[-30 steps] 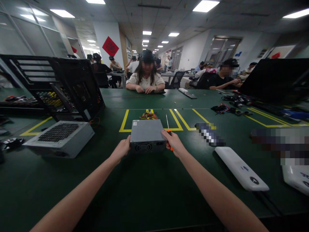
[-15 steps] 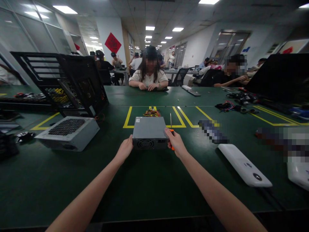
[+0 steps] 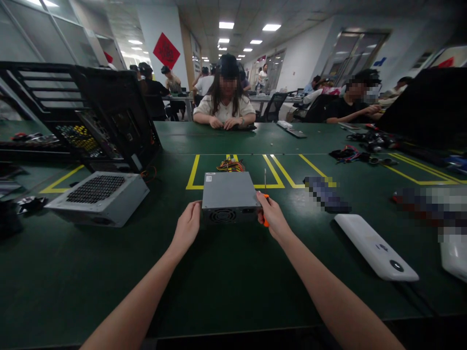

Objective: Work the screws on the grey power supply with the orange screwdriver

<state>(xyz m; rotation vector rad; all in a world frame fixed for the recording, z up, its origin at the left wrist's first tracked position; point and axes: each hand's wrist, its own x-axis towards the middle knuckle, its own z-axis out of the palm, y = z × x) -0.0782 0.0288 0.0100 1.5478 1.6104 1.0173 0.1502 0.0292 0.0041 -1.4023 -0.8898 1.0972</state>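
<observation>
A grey computer power supply (image 3: 229, 189) lies in front of me, its fan grille and socket side facing me. A bundle of coloured cables (image 3: 231, 165) comes out behind it. My left hand (image 3: 188, 223) is against the left side of the power supply, fingers closed at its edge. On the opposite side, my right hand (image 3: 273, 214) grips an orange-handled screwdriver (image 3: 266, 197) with its shaft pointing up and away. The same hand touches the right side of the power supply. Its lower fingers are partly hidden.
Left of me sits a second power supply (image 3: 98, 197), with a black computer case (image 3: 109, 116) behind it. A white device (image 3: 375, 248) and a blurred dark object (image 3: 326, 194) lie on the right. Yellow tape (image 3: 197, 170) marks the green table (image 3: 233, 291). A person (image 3: 224, 104) sits opposite.
The view has shifted slightly. In it, the power supply and my right hand with the screwdriver appear a little farther right. Both hands stay at the sides of the power supply.
</observation>
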